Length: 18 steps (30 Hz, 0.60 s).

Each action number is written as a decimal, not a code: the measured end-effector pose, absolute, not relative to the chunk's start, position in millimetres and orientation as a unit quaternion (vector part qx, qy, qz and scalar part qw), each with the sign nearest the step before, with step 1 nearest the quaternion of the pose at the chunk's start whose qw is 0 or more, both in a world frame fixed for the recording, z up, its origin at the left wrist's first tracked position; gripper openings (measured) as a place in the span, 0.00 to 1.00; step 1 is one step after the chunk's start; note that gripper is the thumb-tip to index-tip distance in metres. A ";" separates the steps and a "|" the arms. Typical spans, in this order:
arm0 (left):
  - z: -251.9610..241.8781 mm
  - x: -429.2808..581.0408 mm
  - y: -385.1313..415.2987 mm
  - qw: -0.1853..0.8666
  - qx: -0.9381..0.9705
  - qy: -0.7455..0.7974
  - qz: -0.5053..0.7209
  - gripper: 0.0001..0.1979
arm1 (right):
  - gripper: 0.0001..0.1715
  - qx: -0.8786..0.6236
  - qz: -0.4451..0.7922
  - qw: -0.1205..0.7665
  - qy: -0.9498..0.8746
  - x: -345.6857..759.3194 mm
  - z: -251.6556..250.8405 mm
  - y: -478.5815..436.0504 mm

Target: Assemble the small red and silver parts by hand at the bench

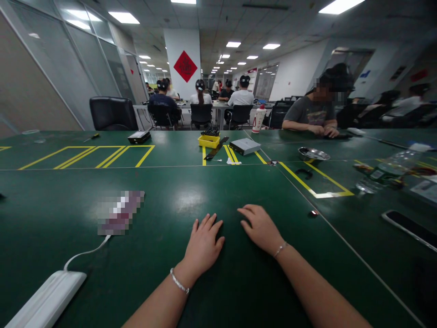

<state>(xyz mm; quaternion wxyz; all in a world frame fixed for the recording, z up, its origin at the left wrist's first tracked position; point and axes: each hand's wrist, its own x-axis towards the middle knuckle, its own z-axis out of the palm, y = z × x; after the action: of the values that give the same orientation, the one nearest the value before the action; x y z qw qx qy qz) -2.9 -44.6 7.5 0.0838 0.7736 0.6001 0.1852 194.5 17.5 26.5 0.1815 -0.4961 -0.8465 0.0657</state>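
Observation:
My left hand point(204, 244) lies flat on the dark green table point(218, 191), palm down, fingers stretched forward, holding nothing. A thin bracelet circles its wrist. My right hand point(261, 228) rests flat beside it, a little farther forward, fingers pointing left, also empty, with a thin chain on the wrist. The two hands lie close together without touching.
A white power strip point(46, 298) with a cable lies at the near left, leading to a blurred device point(119, 212). A phone point(409, 228) lies at right. Farther off are a yellow tray point(208, 140), a grey box point(245, 146), a metal bowl point(313, 154). A seated person point(316, 111) works at the far right.

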 end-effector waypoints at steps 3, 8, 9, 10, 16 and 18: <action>9.6 -2.6 -45.5 0.090 0.770 0.602 0.190 0.20 | 0.21 -0.682 -0.063 0.198 -0.701 245.7 34.9 37.0; 10.9 -2.8 -46.2 0.098 0.768 0.600 0.201 0.19 | 0.32 -0.840 -0.071 0.159 -0.514 323.5 24.1 52.4; 11.1 -3.0 -46.2 0.100 0.767 0.600 0.203 0.19 | 0.33 -0.853 -0.047 0.147 -0.498 330.9 20.5 53.4; 11.4 -3.2 -46.3 0.102 0.767 0.600 0.205 0.19 | 0.34 -0.862 -0.025 0.137 -0.487 335.4 17.1 54.1; 11.7 -4.0 -46.6 0.105 0.765 0.597 0.219 0.18 | 0.28 -0.861 -0.001 0.114 -0.496 338.7 9.4 57.1; 11.2 -4.4 -46.6 0.104 0.765 0.597 0.220 0.18 | 0.24 -0.855 -0.001 0.117 -0.506 340.7 9.7 57.4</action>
<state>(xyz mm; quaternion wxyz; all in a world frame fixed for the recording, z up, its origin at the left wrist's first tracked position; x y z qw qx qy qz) -4.4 -46.6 11.2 0.1043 0.7646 0.5968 0.2200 340.7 57.4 9.7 0.1169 -0.8546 -0.5060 -0.0010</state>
